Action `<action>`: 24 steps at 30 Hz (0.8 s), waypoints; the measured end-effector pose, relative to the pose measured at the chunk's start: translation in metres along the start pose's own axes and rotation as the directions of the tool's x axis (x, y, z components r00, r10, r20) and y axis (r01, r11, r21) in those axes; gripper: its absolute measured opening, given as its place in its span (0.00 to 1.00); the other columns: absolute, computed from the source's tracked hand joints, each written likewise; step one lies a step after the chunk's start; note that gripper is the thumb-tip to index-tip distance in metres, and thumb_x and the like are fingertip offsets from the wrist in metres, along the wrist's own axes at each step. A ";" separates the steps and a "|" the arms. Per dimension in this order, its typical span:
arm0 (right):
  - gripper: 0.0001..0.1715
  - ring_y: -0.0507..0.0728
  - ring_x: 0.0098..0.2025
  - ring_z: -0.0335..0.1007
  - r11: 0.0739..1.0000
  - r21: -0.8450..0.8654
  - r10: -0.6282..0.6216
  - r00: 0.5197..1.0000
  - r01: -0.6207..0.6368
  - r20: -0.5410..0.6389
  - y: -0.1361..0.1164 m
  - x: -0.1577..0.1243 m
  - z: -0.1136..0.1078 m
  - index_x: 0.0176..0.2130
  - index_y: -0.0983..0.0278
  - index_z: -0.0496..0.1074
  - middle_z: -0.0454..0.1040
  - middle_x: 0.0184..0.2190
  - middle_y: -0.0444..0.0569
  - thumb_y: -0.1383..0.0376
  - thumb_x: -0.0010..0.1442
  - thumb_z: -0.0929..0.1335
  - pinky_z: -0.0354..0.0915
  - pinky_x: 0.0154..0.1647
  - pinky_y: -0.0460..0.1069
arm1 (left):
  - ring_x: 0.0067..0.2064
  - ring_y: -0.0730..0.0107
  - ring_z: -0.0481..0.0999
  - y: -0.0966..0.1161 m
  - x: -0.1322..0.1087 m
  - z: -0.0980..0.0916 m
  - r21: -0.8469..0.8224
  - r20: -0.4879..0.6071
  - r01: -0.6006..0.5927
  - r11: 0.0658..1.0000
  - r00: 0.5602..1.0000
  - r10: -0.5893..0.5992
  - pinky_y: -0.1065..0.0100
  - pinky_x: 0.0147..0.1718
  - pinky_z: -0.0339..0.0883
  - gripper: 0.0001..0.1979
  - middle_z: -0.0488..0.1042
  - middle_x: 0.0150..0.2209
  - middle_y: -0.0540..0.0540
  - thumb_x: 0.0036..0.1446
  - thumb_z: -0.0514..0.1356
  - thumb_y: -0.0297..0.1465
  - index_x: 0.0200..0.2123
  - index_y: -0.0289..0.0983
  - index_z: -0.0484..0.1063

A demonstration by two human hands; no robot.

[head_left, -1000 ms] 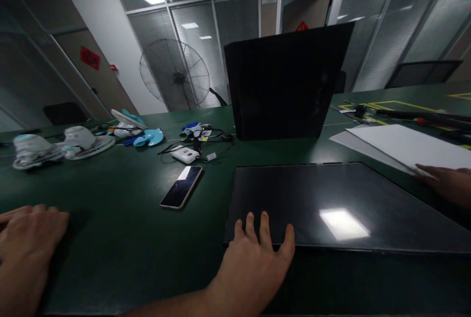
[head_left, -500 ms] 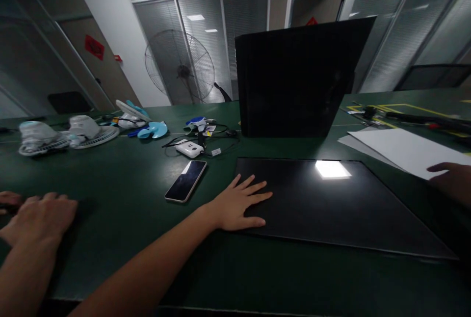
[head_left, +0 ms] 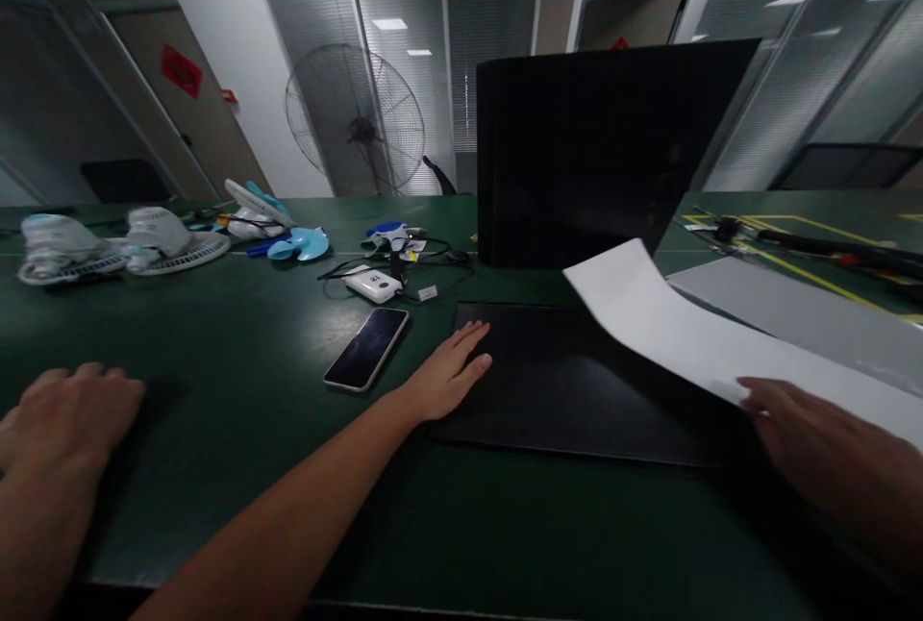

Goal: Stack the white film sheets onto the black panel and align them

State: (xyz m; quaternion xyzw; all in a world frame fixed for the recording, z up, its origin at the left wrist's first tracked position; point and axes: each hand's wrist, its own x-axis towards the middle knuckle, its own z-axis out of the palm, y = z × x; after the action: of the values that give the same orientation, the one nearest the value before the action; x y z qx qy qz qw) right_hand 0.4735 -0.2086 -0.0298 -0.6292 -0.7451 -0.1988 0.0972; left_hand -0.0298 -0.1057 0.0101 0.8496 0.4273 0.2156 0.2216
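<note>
My left hand [head_left: 447,376] lies flat with its fingers apart on the left edge of a flat black panel [head_left: 569,385] on the green table [head_left: 216,333]. It holds nothing. My right hand [head_left: 829,453] grips the near edge of a white sheet [head_left: 663,323], which hangs tilted over the right half of the panel. A second black panel [head_left: 598,150] stands upright just behind the flat one. A phone [head_left: 366,348] lies face up to the left of my left hand.
Another person's hand [head_left: 64,419] rests on the table at the far left. A white power bank [head_left: 373,286] with cables, small fan parts [head_left: 165,236] and blue blades [head_left: 295,244] lie farther back. A grey sheet [head_left: 793,304] lies at the right. A pedestal fan [head_left: 353,121] stands behind the table.
My right hand has lifted the white sheet from the right and swung it left over the black panel. My left hand slid to the panel's left edge.
</note>
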 end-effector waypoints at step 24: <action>0.29 0.62 0.57 0.71 0.931 0.285 -0.277 0.949 0.228 0.147 -0.027 0.049 -0.007 0.65 0.45 0.67 0.70 0.61 0.43 0.45 0.68 0.62 0.72 0.56 0.62 | 0.74 0.45 0.50 -0.003 0.004 0.000 0.273 0.015 0.166 0.948 0.984 -0.177 0.43 0.72 0.40 0.34 0.52 0.74 0.39 0.62 0.61 0.49 0.67 0.43 0.66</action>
State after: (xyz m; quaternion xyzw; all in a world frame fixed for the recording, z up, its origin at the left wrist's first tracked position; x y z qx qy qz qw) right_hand 0.4370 -0.1709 -0.0094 -0.5248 -0.8456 -0.0490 0.0841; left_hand -0.0297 -0.1007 0.0094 0.8356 0.5206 0.1183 0.1297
